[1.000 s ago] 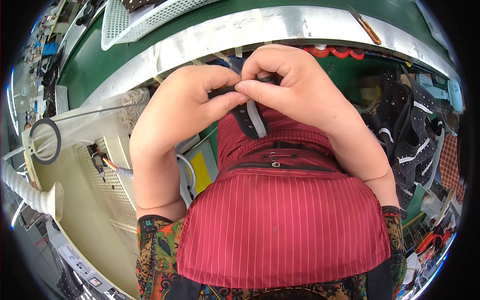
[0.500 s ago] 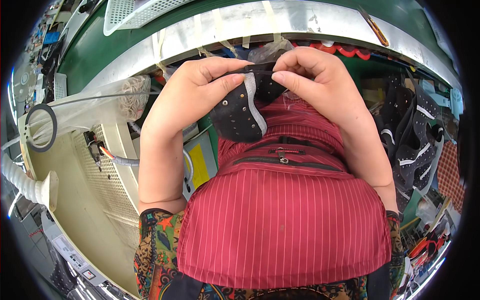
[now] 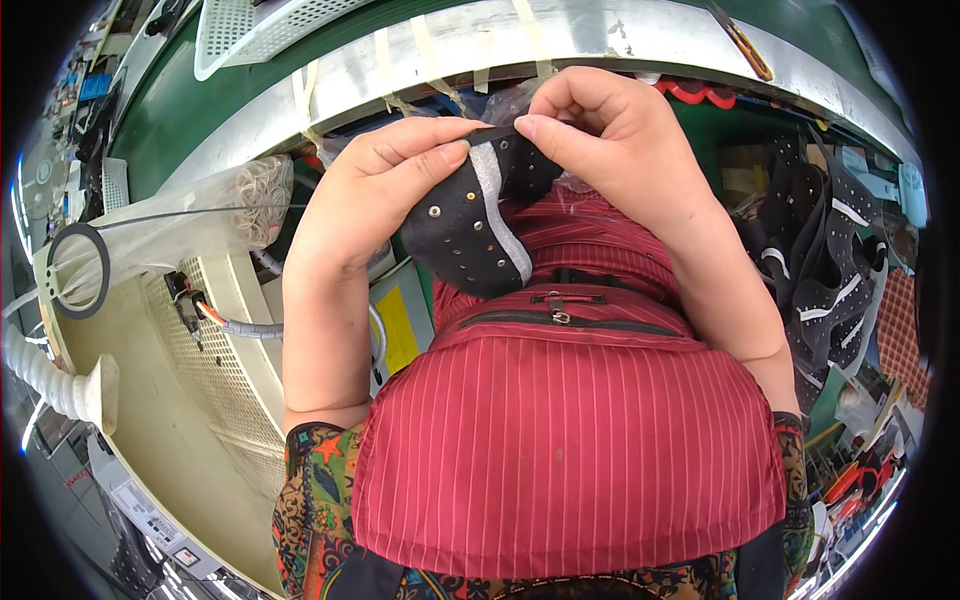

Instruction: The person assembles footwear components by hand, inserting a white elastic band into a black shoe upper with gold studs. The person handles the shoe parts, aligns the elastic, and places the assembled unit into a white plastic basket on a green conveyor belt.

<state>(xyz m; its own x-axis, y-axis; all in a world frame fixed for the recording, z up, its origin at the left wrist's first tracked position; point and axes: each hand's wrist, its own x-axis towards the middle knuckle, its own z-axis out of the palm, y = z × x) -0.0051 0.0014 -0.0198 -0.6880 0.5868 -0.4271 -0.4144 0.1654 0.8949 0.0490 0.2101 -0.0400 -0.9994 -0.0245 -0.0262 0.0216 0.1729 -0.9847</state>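
My left hand (image 3: 365,190) pinches the top edge of a black shoe-upper-like piece (image 3: 450,225) between thumb and fingers. The piece has small holes, metal eyelets or studs, and a glittery silver strip (image 3: 491,195) down it; it hangs curved above my lap. My right hand (image 3: 630,140) pinches the same upper edge, thumb against curled forefinger, to the right of the strip. Along that edge lies a narrow black band (image 3: 492,134). Part of the piece's far side is hidden behind my right hand.
A metal table edge (image 3: 660,40) with tape strips crosses the far side. A craft knife (image 3: 742,46) and white basket (image 3: 235,45) lie beyond. At left are a cream machine housing (image 3: 160,400) and a black ring (image 3: 80,270) with a dark cord. Black perforated pieces (image 3: 815,250) hang at right.
Both hands have shifted slightly left with the black piece, and the right hand is a little higher. My right fingertips now grip the edge closer to the silver strip.
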